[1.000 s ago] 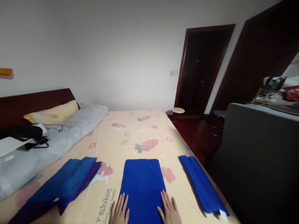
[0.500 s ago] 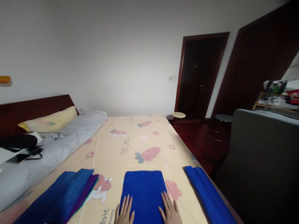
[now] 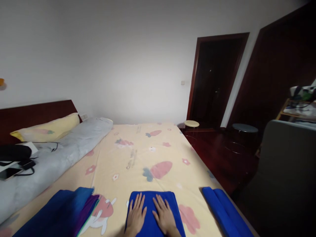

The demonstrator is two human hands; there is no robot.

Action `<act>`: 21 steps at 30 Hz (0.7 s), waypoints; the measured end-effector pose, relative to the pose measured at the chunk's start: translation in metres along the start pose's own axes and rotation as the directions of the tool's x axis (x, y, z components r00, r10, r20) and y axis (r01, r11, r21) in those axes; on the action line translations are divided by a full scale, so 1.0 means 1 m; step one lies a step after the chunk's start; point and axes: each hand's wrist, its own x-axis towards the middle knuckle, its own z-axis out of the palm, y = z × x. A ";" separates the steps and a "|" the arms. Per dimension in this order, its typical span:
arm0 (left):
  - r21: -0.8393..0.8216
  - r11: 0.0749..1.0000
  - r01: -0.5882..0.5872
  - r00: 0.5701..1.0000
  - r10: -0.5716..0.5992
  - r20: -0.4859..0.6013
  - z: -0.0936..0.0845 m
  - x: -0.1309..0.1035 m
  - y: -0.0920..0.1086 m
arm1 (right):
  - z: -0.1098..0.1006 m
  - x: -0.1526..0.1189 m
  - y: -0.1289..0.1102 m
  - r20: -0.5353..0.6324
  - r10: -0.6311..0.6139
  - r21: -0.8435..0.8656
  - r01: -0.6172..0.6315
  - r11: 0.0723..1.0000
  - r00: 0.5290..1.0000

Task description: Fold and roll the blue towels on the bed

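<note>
A folded blue cloth [image 3: 150,214] lies flat on the patterned bed sheet [image 3: 148,151] at the bottom middle. My left hand [image 3: 136,213] rests on its left part, palm down with the fingers apart. On the right part lies my right hand [image 3: 165,214], also flat, fingers spread. Neither hand grips anything. To the left is a pile of dark blue cloth [image 3: 54,210] with purple and green edges showing. Another blue cloth [image 3: 225,210], folded long and narrow, lies near the bed's right edge.
A grey quilt [image 3: 74,144] and a yellow pillow [image 3: 49,128] lie at the left, with a phone [image 3: 11,172] and a black case [image 3: 14,153]. Two stools [image 3: 191,123] and a dark chair back [image 3: 286,174] stand right of the bed.
Both hands have moved forward over the folded blue cloth and are now closer together, fully on it. The view has shifted slightly, so the cloths appear lower.
</note>
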 end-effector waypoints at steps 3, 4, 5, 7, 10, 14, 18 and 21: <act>0.018 0.981 0.193 0.981 -0.193 -0.004 -0.004 0.004 -0.021 | -0.007 -0.003 0.043 -0.068 0.208 -0.045 -0.211 0.976 0.976; 0.025 0.971 0.238 0.971 -0.238 0.006 -0.006 0.005 -0.026 | -0.009 -0.005 0.055 -0.077 0.254 -0.058 -0.258 0.964 0.964; 0.031 0.965 0.259 0.965 -0.260 0.024 -0.009 0.006 -0.029 | -0.012 -0.005 0.063 -0.079 0.280 -0.069 -0.285 0.956 0.957; 0.046 0.965 0.259 0.962 -0.262 0.077 -0.018 0.008 -0.030 | -0.016 -0.004 0.071 -0.074 0.293 -0.088 -0.299 0.950 0.953; 0.074 0.967 0.246 0.967 -0.250 0.057 -0.033 0.008 -0.020 | -0.021 -0.002 0.060 -0.112 0.324 -0.114 -0.336 0.935 0.939; 0.050 0.998 0.038 0.992 -0.032 -0.126 -0.029 -0.020 0.016 | -0.007 -0.025 0.018 -0.215 0.158 -0.133 -0.190 0.973 0.964; 0.056 0.984 -0.169 0.948 0.177 -0.266 0.019 -0.079 0.050 | 0.028 -0.079 -0.015 -0.308 -0.225 -0.232 0.157 0.960 0.924; 0.097 0.967 -0.236 0.906 0.255 -0.336 0.062 -0.125 0.052 | 0.047 -0.125 -0.016 -0.386 -0.390 -0.320 0.275 0.907 0.836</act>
